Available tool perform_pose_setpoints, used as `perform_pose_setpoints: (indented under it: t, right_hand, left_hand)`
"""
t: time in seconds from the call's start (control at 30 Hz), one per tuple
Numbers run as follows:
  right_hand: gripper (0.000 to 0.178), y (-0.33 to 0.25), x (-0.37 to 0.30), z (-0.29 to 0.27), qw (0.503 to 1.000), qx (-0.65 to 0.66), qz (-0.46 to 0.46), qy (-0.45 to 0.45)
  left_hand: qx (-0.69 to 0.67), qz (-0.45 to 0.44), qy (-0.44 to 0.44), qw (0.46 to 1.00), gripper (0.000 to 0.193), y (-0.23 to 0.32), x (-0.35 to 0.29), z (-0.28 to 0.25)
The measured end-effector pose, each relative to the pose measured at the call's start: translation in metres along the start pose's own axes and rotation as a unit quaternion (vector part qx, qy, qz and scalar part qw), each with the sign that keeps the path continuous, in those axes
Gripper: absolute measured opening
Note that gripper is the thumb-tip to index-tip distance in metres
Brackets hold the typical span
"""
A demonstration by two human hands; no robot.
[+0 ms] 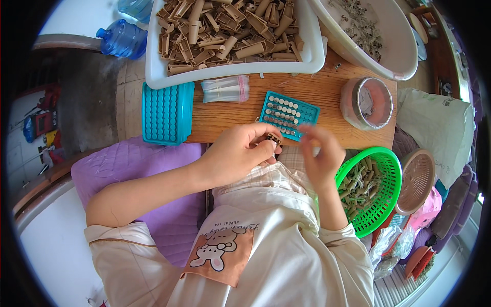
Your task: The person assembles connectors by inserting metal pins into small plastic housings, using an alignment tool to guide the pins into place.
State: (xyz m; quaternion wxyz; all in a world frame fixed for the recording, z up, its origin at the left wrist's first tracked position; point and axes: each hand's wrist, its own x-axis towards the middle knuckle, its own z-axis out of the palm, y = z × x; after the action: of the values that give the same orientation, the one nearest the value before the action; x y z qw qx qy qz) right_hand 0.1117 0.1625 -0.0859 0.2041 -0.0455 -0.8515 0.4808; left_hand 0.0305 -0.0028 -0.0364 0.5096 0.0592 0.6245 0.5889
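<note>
My left hand [236, 152] is closed on a small brown plastic piece [275, 138] with dark openings along its end, held just off the table's front edge. My right hand [324, 153] is raised to the right of it, its fingers smeared by motion, so whether they pinch anything is unclear. Its fingertips are nearest to a small teal tray [311, 113] with rows of round pits. Several round white and silvery discs [282, 110] fill many of those pits, while the tray's right-hand pits hold none.
On the wooden table [220, 123] stand a white bin [235, 68] of brown plastic parts, stacked teal trays [168, 113], clear plastic bags [225, 89] and a round tub [366, 103]. A large white basin [394, 69] sits far right. A green basket [393, 176] with brown parts stands right of my lap.
</note>
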Motion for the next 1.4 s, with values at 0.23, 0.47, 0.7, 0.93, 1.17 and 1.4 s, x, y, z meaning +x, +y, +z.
perform_pose_setpoints:
  t: [0.23,0.47,0.7,0.93,1.17,1.4]
  right_hand:
    - [0.022,0.079,0.008,0.016,0.973,-0.212,0.049,-0.08]
    - [0.018,0.064,0.012,0.018,0.985,-0.143,0.05,-0.08]
    - [0.023,-0.017,-0.002,0.014,0.99,0.104,-0.022,0.092]
    - [0.023,-0.026,-0.002,0.025,0.985,0.024,-0.148,0.08]
    - [0.022,-0.025,-0.011,0.035,0.978,0.035,-0.152,0.139]
    - [0.02,-0.04,0.019,0.013,0.996,0.009,-0.077,-0.042]
  left_hand:
    - [-0.03,-0.034,-0.022,0.999,0.022,0.009,0.0,0.001]
    - [-0.057,-0.016,-0.005,0.998,0.022,0.011,-0.004,0.004]
    - [0.054,0.019,-0.02,0.998,0.028,0.011,-0.005,0.003]
    - [0.034,0.064,0.004,0.997,0.028,0.014,-0.008,0.004]
    - [0.087,0.052,0.001,0.995,0.029,0.018,-0.009,0.005]
    - [0.235,0.092,0.056,0.966,0.023,0.021,-0.008,0.0]
